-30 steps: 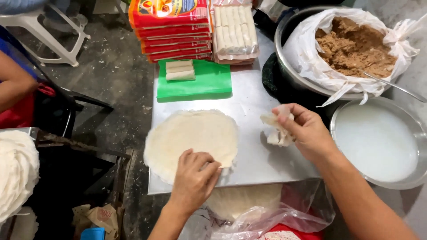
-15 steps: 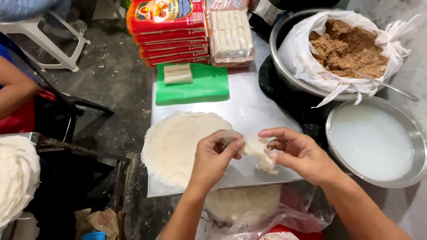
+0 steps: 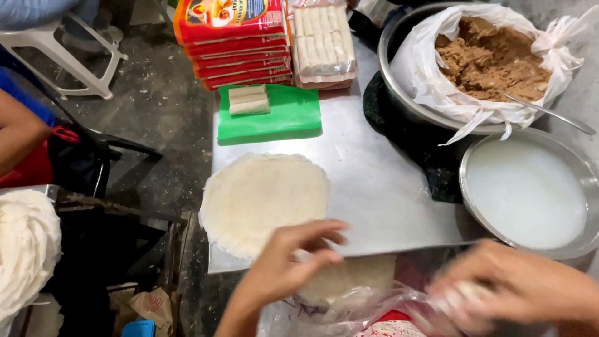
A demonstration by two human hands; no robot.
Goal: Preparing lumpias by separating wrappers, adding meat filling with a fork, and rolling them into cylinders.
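My left hand (image 3: 284,268) reaches over the near edge of the metal sheet (image 3: 380,187). Its thumb and fingers pinch the edge of a thin white wrapper on the stack of wrappers (image 3: 352,281), which lies in a clear plastic bag (image 3: 349,312). My right hand (image 3: 518,290) is blurred at the lower right beside the bag, with something whitish at its fingertips. One round wrapper (image 3: 265,200) lies flat on the sheet's left part, apart from both hands.
A green board (image 3: 281,118) with two rolled pieces (image 3: 248,100) sits at the back. Behind it are red packets (image 3: 231,43) and a tray of rolls (image 3: 324,40). At right stand a bowl of brown filling (image 3: 493,56), a spoon (image 3: 543,112) and a bowl of white liquid (image 3: 527,190). Another person's arm (image 3: 19,134) is at left.
Both hands have come down from above the sheet, where they held a small white piece, to the bag of wrappers at the near edge. The round wrapper stays flat.
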